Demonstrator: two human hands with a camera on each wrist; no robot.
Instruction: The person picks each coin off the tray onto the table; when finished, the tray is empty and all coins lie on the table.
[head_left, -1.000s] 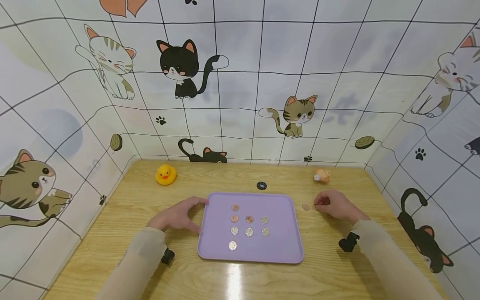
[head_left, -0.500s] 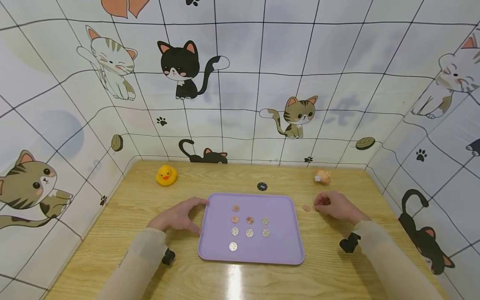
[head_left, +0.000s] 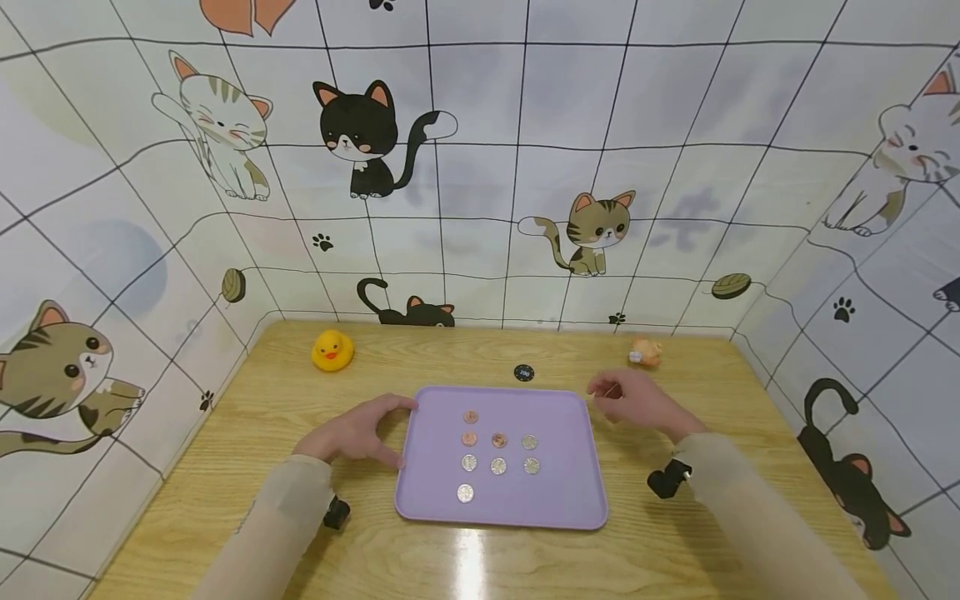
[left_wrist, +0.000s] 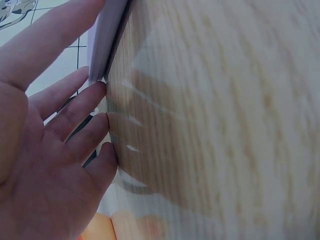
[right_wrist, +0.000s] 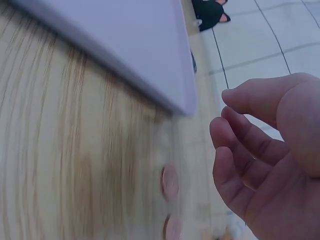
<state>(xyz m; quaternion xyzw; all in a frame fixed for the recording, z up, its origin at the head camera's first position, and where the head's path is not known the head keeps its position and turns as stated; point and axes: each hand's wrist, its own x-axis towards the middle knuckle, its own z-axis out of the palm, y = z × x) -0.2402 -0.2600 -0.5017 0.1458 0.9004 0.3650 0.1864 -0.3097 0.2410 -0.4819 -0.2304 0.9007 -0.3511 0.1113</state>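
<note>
The tray (head_left: 566, 500) lies on the table (head_left: 360, 567) between both hands, its long axis running left to right. At its left side the left grip (head_left: 358, 429) is spread, thumb and a finger at the rim. The right grip (head_left: 637, 402) hangs just beside the far right corner, so the tray's surface lies leftward and nearer the person. Its fingers curl with the thumb close; whether a coin sits between them I cannot tell. Two loose coppers (right_wrist: 170, 183) lie on the table by that corner, much closer to the right grip. Counted on the tray, near to far: one silver (head_left: 465, 493), a row of three silvers (head_left: 498, 466), a row of two coppers (head_left: 499, 440) and one silver (head_left: 529, 442), then one copper (head_left: 470, 417). Beyond stand one chip (head_left: 524, 373), one toy (head_left: 645, 352) and one duck (head_left: 332, 350).
</note>
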